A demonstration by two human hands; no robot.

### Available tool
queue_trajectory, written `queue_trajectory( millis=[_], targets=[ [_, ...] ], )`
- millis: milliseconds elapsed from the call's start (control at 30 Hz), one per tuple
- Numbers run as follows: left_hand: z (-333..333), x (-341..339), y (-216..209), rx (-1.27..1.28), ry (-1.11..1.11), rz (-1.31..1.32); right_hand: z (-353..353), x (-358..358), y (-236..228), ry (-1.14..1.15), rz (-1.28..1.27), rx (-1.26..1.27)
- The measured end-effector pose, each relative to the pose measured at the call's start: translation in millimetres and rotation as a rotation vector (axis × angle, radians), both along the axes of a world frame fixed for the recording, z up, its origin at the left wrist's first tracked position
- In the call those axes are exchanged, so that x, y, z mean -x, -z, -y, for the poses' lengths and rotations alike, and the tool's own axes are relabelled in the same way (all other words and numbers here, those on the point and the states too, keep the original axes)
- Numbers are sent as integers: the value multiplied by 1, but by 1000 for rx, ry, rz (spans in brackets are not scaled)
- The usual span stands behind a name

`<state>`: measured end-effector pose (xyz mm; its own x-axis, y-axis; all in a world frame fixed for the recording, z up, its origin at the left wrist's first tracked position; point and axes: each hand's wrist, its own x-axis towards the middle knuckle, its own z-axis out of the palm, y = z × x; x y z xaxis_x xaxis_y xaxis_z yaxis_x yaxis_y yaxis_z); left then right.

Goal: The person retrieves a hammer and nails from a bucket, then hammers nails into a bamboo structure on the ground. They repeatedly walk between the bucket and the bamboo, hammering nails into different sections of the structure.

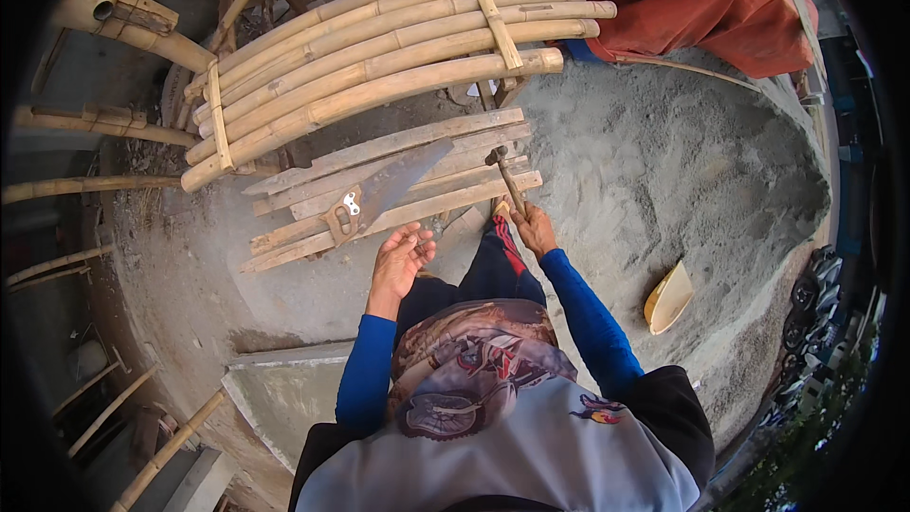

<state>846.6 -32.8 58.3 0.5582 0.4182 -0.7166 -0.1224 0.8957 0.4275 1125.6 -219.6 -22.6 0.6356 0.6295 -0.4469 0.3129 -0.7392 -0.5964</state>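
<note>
Split pale bamboo slats, laid side by side as a flat panel on the sandy ground, sit just beyond the person's knees. Nearer than the slats, the left hand hovers half-curled, holding nothing I can make out. The right hand is closed round the wooden handle of a hammer whose head rests on the slats' right end. A handsaw lies across the slats. Beyond them, the curved round-bamboo panel looks already lashed; the slat panel seems unfinished.
</note>
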Motion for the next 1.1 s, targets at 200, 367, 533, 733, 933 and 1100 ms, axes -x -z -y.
queue_trajectory(
  millis=[200, 367, 533, 733, 933, 1100],
  targets=[
    [5, 11, 122, -137, -132, -586, -62, -69, 123, -528, -58, 129],
    [-52, 60, 214, -717, 384, -1500, -99, -112, 173, -901, -102, 176],
    [-113, 147, 276, -649, 426, -1648, -126, -137, 180, -1019, 165, 169],
    [-141, 149, 289, -680, 623, -1476, -136, -109, 155, -875, 453, 245],
    [-66, 178, 170, -601, -97, -849, -143, -18, 36, -552, 13, -114],
    [63, 139, -40, -848, -479, -1113, -161, 63, -130, -672, -640, -365]
  ],
)
